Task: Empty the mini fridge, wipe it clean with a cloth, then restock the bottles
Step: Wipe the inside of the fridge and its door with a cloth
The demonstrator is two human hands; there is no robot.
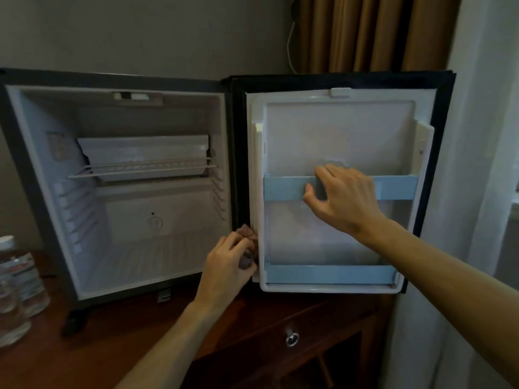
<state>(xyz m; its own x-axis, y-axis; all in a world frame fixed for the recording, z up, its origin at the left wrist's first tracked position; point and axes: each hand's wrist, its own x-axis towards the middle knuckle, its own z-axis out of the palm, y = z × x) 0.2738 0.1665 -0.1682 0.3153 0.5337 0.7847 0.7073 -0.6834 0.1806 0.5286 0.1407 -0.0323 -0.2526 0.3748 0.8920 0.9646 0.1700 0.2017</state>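
This looks like a hotel room: a compact mini fridge (pixel 118 175) sits on a dark wooden counter (pixel 118 341) with a knobbed drawer (pixel 292 338), small water bottles (pixel 19 279) stand beside it, and heavy brown curtains (pixel 373 32) with a white sheer (pixel 477 136) hang behind.

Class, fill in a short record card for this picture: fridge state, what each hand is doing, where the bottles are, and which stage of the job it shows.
fridge: mini fridge open, no bottles inside, door swung right
left hand: left hand grips a bunched cloth at the door's hinge edge
right hand: right hand holds the upper blue door rail
bottles: water bottles stand on the wooden cabinet, left of the fridge
stage: emptied; wiping under way; restocking not yet done
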